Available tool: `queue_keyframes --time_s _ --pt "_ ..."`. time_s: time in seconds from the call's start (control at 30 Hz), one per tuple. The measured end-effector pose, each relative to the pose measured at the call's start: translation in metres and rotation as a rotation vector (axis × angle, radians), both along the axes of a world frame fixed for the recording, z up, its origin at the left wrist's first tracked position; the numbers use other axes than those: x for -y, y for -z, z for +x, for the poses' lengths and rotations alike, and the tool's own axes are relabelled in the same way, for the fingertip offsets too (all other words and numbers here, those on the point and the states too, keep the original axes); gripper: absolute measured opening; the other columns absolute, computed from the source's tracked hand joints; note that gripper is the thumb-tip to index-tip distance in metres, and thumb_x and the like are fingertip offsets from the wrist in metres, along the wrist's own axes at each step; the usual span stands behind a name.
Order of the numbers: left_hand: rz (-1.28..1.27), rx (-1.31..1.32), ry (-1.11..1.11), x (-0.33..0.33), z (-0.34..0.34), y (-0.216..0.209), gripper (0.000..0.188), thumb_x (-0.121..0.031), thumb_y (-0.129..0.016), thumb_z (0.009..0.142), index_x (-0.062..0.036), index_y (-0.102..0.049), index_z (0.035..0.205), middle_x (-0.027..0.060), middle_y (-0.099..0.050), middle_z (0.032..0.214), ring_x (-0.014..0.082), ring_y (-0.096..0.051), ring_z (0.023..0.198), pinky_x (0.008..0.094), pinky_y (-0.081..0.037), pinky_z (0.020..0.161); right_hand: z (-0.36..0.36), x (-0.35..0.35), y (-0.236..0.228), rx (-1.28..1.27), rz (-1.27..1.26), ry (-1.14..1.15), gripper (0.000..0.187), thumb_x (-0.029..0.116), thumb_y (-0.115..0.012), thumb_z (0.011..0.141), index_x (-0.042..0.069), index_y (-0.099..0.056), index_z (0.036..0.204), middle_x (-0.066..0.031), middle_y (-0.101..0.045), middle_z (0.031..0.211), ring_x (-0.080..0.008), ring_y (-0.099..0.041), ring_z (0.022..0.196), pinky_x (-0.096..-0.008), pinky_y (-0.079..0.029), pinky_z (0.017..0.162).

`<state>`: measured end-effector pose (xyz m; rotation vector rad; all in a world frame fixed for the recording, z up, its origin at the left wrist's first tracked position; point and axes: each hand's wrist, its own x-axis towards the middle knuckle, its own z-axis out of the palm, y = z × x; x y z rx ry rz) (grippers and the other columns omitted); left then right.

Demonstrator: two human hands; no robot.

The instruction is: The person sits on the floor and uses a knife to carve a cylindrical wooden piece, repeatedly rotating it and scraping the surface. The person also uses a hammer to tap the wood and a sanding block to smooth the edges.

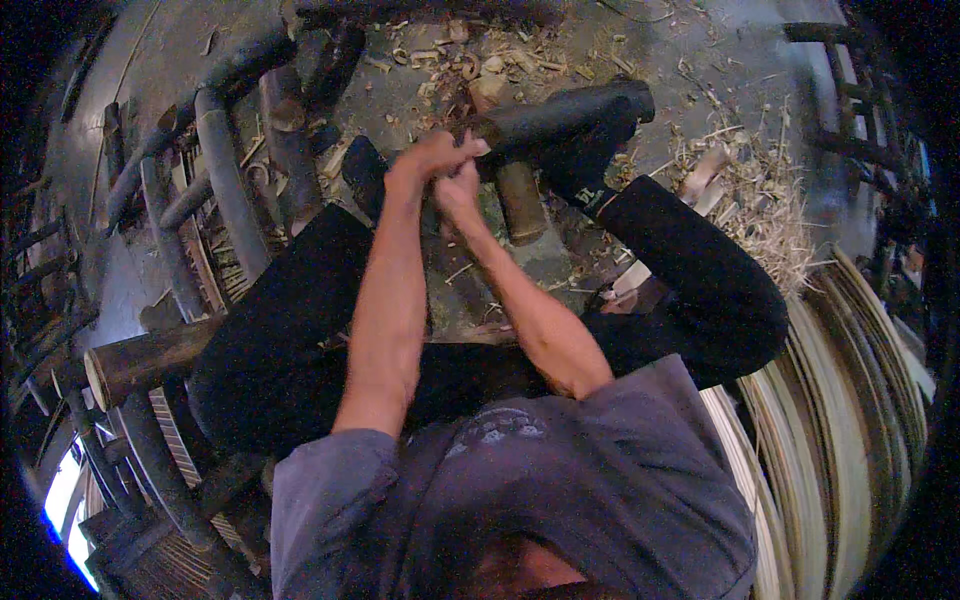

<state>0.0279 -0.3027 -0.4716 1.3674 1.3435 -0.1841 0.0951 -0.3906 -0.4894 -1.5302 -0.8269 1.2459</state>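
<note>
My left hand is closed, its thumb toward the near end of a dark round pole. Just below it my right hand is closed too, the two hands touching or almost touching. What they grip, if anything, is hidden by the fingers and the dim, grainy picture. The pole slants up to the right, beside my dark-clad foot. Under it, a shorter piece of wood points toward me, and a pale wood block shows beyond.
A frame of dark round poles stands at the left, with a cut log by my left knee. Wood shavings heap at the right, and chips litter the floor ahead. Long pale strips lie bundled at the lower right.
</note>
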Motion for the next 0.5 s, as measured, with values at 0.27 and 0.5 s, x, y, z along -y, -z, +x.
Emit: queue_keyframes --time_s 0.27,0.5 --pt "-0.233 0.387 -0.734 0.053 0.084 -0.016 0.088 -0.068 -0.045 0.08 0.018 -0.056 0.098 0.0255 -0.061 0.097 0.0295 -0.057 0.098 0.0387 -0.045 0.075 0.138 -0.034 -0.053 0.582 -0.113 -0.859 0.059 0.028 -0.056 0.08 0.021 -0.038 0.136 -0.0219 -0.056 0.118 -0.0386 -0.052 0.11 -0.0418 -0.042 0.093" --pt "-0.197 0.576 -1.502 0.012 0.123 -0.005 0.085 -0.064 -0.04 0.085 0.0153 -0.048 0.112 0.0237 -0.056 0.105 0.0293 -0.057 0.091 0.0407 -0.046 0.076 0.141 -0.142 -0.044 0.854 -0.209 -1.592 0.052 0.035 -0.062 0.072 0.008 -0.057 0.116 -0.0178 -0.06 0.114 -0.0337 -0.058 0.102 -0.043 -0.045 0.088"
